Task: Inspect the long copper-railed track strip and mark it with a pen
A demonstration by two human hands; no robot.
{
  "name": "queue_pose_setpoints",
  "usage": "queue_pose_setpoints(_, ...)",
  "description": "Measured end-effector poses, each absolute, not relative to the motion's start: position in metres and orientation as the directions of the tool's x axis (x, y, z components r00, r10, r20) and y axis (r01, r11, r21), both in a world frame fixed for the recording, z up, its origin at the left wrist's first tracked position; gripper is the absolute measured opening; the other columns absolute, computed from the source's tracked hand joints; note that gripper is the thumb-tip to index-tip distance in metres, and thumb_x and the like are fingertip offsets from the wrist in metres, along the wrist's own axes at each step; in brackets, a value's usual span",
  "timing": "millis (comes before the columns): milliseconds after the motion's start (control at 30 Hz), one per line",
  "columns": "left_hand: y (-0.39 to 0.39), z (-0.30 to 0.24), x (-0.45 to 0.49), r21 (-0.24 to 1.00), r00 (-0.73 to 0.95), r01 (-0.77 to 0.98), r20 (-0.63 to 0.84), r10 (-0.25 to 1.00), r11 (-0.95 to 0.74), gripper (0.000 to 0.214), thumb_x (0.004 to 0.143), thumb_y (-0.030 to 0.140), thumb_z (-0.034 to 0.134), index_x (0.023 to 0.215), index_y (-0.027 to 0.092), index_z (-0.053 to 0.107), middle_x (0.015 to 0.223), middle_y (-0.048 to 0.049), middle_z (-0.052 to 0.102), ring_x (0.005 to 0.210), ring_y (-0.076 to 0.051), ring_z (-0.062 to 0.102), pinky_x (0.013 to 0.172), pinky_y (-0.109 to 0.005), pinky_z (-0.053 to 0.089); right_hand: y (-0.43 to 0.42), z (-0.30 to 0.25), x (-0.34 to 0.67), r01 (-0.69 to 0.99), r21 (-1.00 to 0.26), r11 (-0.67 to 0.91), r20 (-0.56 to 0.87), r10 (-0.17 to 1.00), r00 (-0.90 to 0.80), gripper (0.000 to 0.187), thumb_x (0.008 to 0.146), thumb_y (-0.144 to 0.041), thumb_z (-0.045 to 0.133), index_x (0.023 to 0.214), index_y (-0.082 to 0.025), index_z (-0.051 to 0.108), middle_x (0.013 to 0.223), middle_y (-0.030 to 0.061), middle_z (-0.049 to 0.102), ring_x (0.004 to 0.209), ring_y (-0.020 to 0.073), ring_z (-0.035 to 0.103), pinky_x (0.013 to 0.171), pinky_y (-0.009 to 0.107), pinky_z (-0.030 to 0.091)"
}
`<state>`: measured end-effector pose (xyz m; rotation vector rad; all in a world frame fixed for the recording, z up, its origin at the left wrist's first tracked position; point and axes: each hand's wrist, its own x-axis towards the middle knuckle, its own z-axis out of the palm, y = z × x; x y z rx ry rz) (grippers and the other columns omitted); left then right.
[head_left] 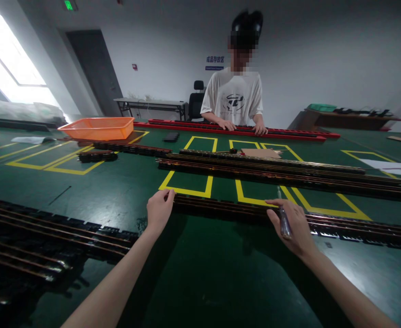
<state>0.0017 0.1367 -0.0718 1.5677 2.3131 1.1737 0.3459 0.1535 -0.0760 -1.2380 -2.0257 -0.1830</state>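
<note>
Holding screwdriver (285, 224): right hand (296, 225), fingers wrapped round handle | left hand (159, 208): fingers narrow at dark rail's (220, 207) left end, cannot tell if gripping | rail: lying across green tabletop (203, 278)

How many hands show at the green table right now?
4: left hand at a dark strip; right hand holding a screwdriver-like tool; opposite, a co-worker's one hand and other hand at the red rails.
</note>
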Motion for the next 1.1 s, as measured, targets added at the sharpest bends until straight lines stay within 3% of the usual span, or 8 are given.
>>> queue_pose_setpoints(100, 0.138, -0.072, 0.000, 0.697, -0.504, 0.693, 0.285, 0.816, 0.185, 0.036, 0.088, 0.035, 0.041, 0.077, 0.017, 0.070, 0.075, -0.0043, 0.069, 0.072, -0.018, 0.062, 0.064, -0.025, 0.042, 0.145, -0.068, 0.318, 0.695, -0.404, 0.595, 0.634, 0.730, -0.256, 0.040, 0.093, -0.048, 0.033, 0.102, -0.021, 0.060, 0.103, 0.0100, 0.068, 0.095, 0.0246, 0.064, 0.079, 0.039, 0.051)
queue_pose_setpoints(200, 0.138, -0.073, -0.002, 0.717, -0.555, 0.659, 0.257, 0.792, 0.229, 0.039, 0.089, 0.037, 0.039, 0.075, 0.019, 0.070, 0.075, -0.0045, 0.070, 0.072, -0.019, 0.062, 0.064, -0.025, 0.042, 0.135, -0.061, 0.282, 0.471, -0.607, 0.640, 0.570, 0.764, -0.302, 0.046, 0.092, -0.053, 0.033, 0.111, -0.021, 0.061, 0.099, 0.0086, 0.070, 0.092, 0.0228, 0.065, 0.077, 0.037, 0.054)
queue_pose_setpoints(367, 0.137, -0.072, -0.002, 0.713, -0.594, 0.640, 0.222, 0.773, 0.287, 0.039, 0.088, 0.038, 0.039, 0.075, 0.019, 0.070, 0.076, -0.0051, 0.071, 0.072, -0.020, 0.063, 0.062, -0.026, 0.040, 0.130, -0.052, 0.219, 0.190, -0.881, 0.434, 0.338, 0.857, -0.389, 0.032, 0.089, -0.043, 0.050, 0.104, -0.020, 0.066, 0.096, 0.0068, 0.070, 0.086, 0.0184, 0.066, 0.073, 0.032, 0.054)
queue_pose_setpoints(533, 0.139, -0.074, -0.004, 0.724, -0.596, 0.629, 0.213, 0.775, 0.284, 0.035, 0.087, 0.037, 0.041, 0.077, 0.020, 0.069, 0.079, -0.0050, 0.072, 0.076, -0.020, 0.065, 0.067, -0.026, 0.042, 0.135, -0.046, 0.173, 0.186, -0.874, 0.449, 0.343, 0.841, -0.420, 0.012, 0.081, -0.027, 0.062, 0.085, -0.020, 0.071, 0.087, 0.0037, 0.071, 0.079, 0.0167, 0.065, 0.072, 0.030, 0.052)
queue_pose_setpoints(633, 0.141, -0.077, -0.007, 0.764, -0.604, 0.597, 0.225, 0.764, 0.247, 0.026, 0.084, 0.033, 0.047, 0.086, 0.019, 0.068, 0.085, -0.0050, 0.072, 0.081, -0.020, 0.066, 0.069, -0.025, 0.044, 0.137, -0.048, 0.158, 0.173, -0.854, 0.490, 0.383, 0.818, -0.429, 0.016, 0.083, -0.027, 0.058, 0.074, -0.019, 0.068, 0.075, 0.0026, 0.068, 0.070, 0.0153, 0.063, 0.064, 0.028, 0.050)
queue_pose_setpoints(800, 0.142, -0.080, -0.008, 0.797, -0.622, 0.557, 0.214, 0.753, 0.234, 0.023, 0.082, 0.032, 0.050, 0.090, 0.018, 0.067, 0.084, -0.0050, 0.072, 0.080, -0.019, 0.066, 0.068, -0.026, 0.045, 0.141, -0.062, 0.152, 0.172, -0.838, 0.518, 0.405, 0.802, -0.439, 0.011, 0.083, -0.029, 0.057, 0.081, -0.019, 0.061, 0.074, 0.0002, 0.064, 0.064, 0.0123, 0.060, 0.058, 0.023, 0.047)
queue_pose_setpoints(1100, 0.143, -0.079, -0.007, 0.784, -0.613, 0.575, 0.222, 0.758, 0.235, 0.025, 0.083, 0.031, 0.047, 0.089, 0.018, 0.067, 0.085, -0.0051, 0.071, 0.081, -0.020, 0.065, 0.075, -0.028, 0.045, 0.144, -0.069, 0.153, 0.212, -0.786, 0.581, 0.438, 0.765, -0.471, 0.008, 0.083, -0.026, 0.057, 0.080, -0.019, 0.060, 0.078, 0.0007, 0.064, 0.068, 0.0128, 0.061, 0.063, 0.024, 0.047)
